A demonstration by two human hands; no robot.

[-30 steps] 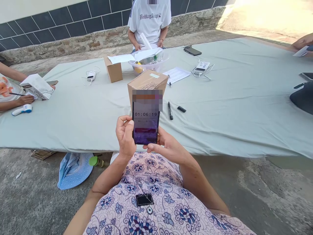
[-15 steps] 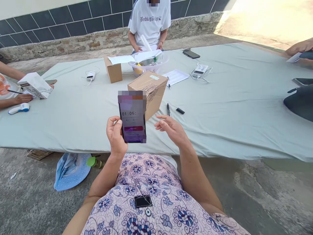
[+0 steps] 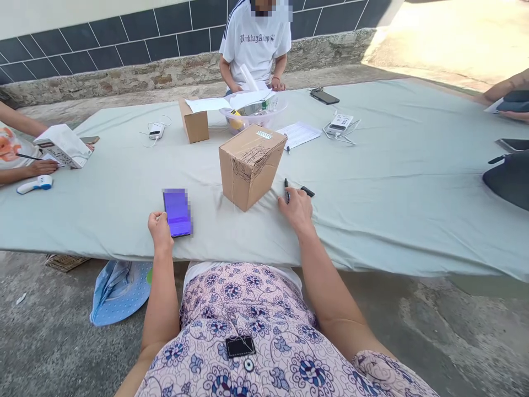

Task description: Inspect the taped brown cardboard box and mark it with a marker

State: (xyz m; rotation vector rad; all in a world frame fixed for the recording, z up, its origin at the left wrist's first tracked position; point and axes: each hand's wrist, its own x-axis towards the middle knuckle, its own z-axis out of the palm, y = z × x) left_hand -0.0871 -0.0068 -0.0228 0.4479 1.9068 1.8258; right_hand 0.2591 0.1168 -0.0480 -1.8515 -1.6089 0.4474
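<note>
My left hand (image 3: 160, 231) grips the lower edge of a phone (image 3: 177, 212) with a lit purple screen, which lies low on the pale green table cover (image 3: 372, 182). My right hand (image 3: 296, 209) reaches over a black marker (image 3: 286, 188), fingers curled around its near end. The marker's cap (image 3: 307, 191) lies just right of it. A taped cardboard box (image 3: 250, 165) stands between my two hands, a little further out.
A smaller cardboard box (image 3: 194, 122), a clear bowl (image 3: 252, 113), papers (image 3: 298, 134), a black phone (image 3: 324, 97) and a corded device (image 3: 339, 122) lie further back. One person sits across, another at the left with a white thermometer (image 3: 36, 184). A blue hat (image 3: 119, 289) lies on the ground.
My left hand has lowered the phone from in front of me down to the table at the left. My right hand let go of it and moved right onto the marker.
</note>
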